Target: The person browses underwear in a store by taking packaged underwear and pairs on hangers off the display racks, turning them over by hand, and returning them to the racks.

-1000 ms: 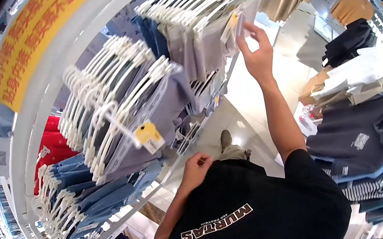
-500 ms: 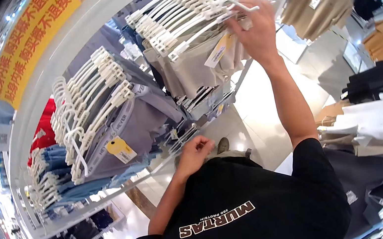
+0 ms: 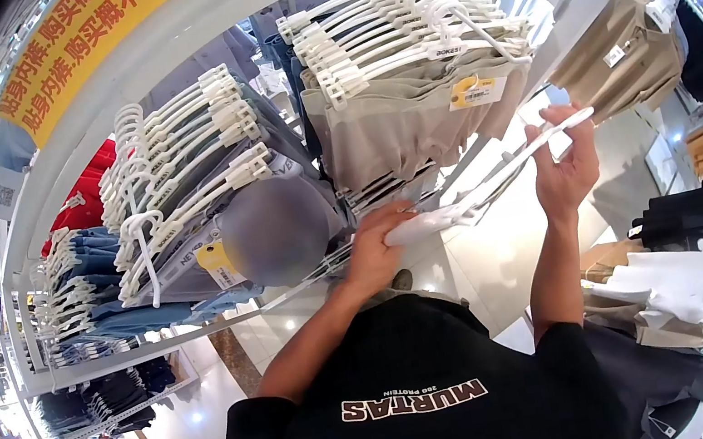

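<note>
Between my hands is a white hanger [image 3: 494, 188], slanting up to the right and partly blurred. My right hand [image 3: 565, 163] pinches its upper right end between thumb and fingers. At its lower left end my left hand [image 3: 374, 248] has its fingers curled against it; their tips are partly hidden. Just above hang beige trousers [image 3: 392, 126] on white clip hangers, with a yellow and white tag [image 3: 476, 92]. Grey garments [image 3: 195, 276] hang to the left on more white hangers, a blurred round patch covering part of them.
The white rack frame [image 3: 129, 356] curves around the garments, under a yellow sign [image 3: 80, 46]. Blue garments [image 3: 94, 251] and a red one [image 3: 85, 193] hang at the left. On the right are a beige shirt [image 3: 619, 48], black clothes [image 3: 691, 216] and white clothes [image 3: 683, 282].
My right hand has come down and right from the beige trousers' hangers and now holds a white hanger. My left hand has risen to its other end. The view has shifted.
</note>
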Motion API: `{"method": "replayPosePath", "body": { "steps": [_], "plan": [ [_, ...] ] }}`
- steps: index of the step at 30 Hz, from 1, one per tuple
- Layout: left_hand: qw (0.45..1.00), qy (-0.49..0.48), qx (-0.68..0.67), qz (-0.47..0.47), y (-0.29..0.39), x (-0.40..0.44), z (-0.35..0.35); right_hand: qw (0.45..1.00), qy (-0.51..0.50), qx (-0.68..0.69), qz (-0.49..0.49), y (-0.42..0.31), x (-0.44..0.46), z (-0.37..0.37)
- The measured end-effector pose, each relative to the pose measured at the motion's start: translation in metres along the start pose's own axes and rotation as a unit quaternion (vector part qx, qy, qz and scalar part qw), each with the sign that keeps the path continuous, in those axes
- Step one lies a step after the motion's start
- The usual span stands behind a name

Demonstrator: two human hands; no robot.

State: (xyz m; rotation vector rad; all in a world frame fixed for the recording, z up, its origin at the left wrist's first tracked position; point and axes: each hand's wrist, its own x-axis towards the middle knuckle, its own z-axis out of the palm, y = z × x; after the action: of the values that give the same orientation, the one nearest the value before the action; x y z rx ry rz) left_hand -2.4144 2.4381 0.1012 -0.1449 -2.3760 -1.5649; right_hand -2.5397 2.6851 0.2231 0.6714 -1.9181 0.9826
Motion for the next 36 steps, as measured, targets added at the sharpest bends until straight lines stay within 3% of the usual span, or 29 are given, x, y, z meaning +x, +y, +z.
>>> {"method": "replayPosePath", "body": {
  "steps": [1, 3, 4, 5, 7, 9, 16, 21, 22, 24, 26, 29, 31, 33, 35, 36],
  "plan": [
    [0.997, -0.052, -0.056, -0.003, -0.001, 0.000, 0.003, 0.998, -0.008, 0.011, 0.058, 0.004, -0.009, -0.004],
    [0.989, -0.063, -0.086, -0.105, 0.017, 0.000, 0.003, 0.984, -0.023, 0.031, 0.171, 0.016, -0.030, -0.009],
    [0.980, -0.071, -0.102, -0.156, 0.026, 0.000, 0.002, 0.951, -0.016, 0.119, 0.286, 0.014, -0.039, -0.009],
    [0.972, -0.034, -0.155, -0.171, 0.016, -0.004, 0.008, 0.969, -0.029, 0.052, 0.238, 0.021, -0.046, -0.010],
    [0.944, 0.029, -0.259, -0.204, 0.001, -0.009, 0.017, 0.934, -0.038, 0.092, 0.342, 0.037, -0.077, -0.011],
    [0.879, 0.070, -0.411, -0.231, 0.011, -0.010, 0.015, 0.913, -0.073, 0.073, 0.394, 0.040, -0.096, -0.014],
    [0.850, 0.082, -0.399, -0.335, 0.037, 0.002, 0.005, 0.886, -0.095, 0.101, 0.443, 0.037, -0.114, -0.013],
    [0.907, -0.035, -0.341, -0.245, 0.005, -0.014, 0.006, 0.900, -0.058, 0.057, 0.428, 0.039, -0.114, -0.015],
    [0.931, -0.078, -0.250, -0.253, 0.029, -0.008, -0.003, 0.909, -0.029, 0.060, 0.411, 0.040, -0.115, -0.012],
    [0.933, -0.113, -0.281, -0.195, 0.045, -0.010, -0.003, 0.924, 0.029, 0.062, 0.375, 0.046, -0.119, -0.006],
    [0.941, -0.143, -0.279, -0.130, 0.053, -0.017, 0.006, 0.902, 0.064, 0.124, 0.408, 0.053, -0.123, 0.003],
    [0.935, -0.287, -0.201, -0.044, 0.078, -0.019, 0.013, 0.840, 0.134, 0.284, 0.443, 0.051, -0.127, 0.018],
    [0.891, -0.422, -0.167, -0.004, 0.071, -0.021, 0.025, 0.768, 0.132, 0.325, 0.535, 0.030, -0.111, 0.018],
    [0.876, -0.429, -0.215, 0.040, 0.073, -0.027, 0.037, 0.680, 0.118, 0.426, 0.584, 0.005, -0.091, 0.012],
    [0.897, -0.385, -0.217, 0.005, 0.055, -0.035, 0.053, 0.592, 0.132, 0.527, 0.596, -0.001, -0.095, 0.016],
    [0.925, -0.340, -0.152, -0.080, 0.043, -0.038, 0.058, 0.556, 0.156, 0.562, 0.593, 0.005, -0.102, 0.025]
  ]
}}
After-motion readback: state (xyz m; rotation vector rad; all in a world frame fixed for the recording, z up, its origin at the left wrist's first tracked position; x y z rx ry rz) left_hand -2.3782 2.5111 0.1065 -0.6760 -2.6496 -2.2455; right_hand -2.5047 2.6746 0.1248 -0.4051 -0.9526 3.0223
